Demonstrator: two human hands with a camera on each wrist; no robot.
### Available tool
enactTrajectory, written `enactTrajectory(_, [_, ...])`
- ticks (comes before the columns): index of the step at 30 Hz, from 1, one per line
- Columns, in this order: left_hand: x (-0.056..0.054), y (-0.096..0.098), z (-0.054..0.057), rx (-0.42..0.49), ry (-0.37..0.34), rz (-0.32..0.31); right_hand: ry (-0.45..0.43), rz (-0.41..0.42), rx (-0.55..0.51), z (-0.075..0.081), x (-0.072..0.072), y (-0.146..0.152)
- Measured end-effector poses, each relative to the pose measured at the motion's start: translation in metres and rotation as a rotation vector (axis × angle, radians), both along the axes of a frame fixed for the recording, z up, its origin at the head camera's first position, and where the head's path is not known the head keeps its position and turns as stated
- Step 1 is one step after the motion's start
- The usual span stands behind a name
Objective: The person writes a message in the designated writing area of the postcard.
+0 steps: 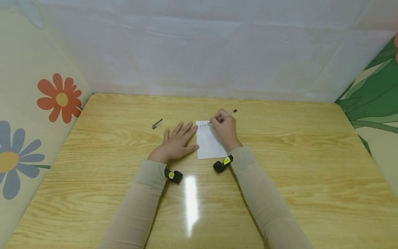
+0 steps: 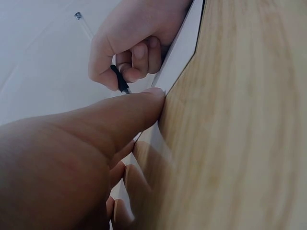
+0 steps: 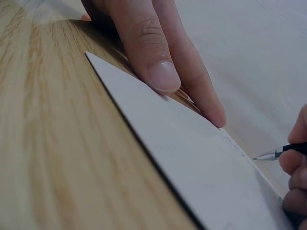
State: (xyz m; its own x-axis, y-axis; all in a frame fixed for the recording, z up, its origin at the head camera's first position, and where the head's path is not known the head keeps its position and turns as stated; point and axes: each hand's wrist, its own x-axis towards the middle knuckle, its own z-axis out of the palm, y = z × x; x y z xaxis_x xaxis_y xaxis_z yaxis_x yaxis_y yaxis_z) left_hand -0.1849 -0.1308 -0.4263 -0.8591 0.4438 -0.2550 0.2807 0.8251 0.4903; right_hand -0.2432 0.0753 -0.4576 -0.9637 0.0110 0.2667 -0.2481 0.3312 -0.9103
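Observation:
A white sheet of paper (image 1: 211, 143) lies on the table, with a short row of small dark handwritten marks near its top edge. My right hand (image 1: 226, 128) grips a pen (image 1: 230, 112) with a clear barrel and dark grip. In the right wrist view the tip of the pen (image 3: 266, 155) meets the paper at the end of the row of marks. My left hand (image 1: 178, 142) lies flat with spread fingers, its thumb and index fingertip at the paper's left edge. Beyond it on the table is a pen cap (image 1: 157, 124), clear and black.
The wooden table (image 1: 295, 166) has a glossy top with a bright reflection in front of the paper. A white sheet-like backdrop (image 1: 199, 52) stands along the far edge. Flower-patterned panels (image 1: 18, 86) flank both sides. Each wrist wears a small black camera (image 1: 176, 176).

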Motion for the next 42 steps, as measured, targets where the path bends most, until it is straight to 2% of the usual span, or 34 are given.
enactTrajectory(32, [-0.0004,0.0000,0.0036,0.001,-0.007,0.003,-0.014,0.001,0.008,0.0019,-0.0009,-0.0006])
enactTrajectory(42, [-0.0007,-0.0001,0.0012,0.006,-0.003,0.001,-0.007,0.001,-0.002,0.0014,-0.0010,-0.0005])
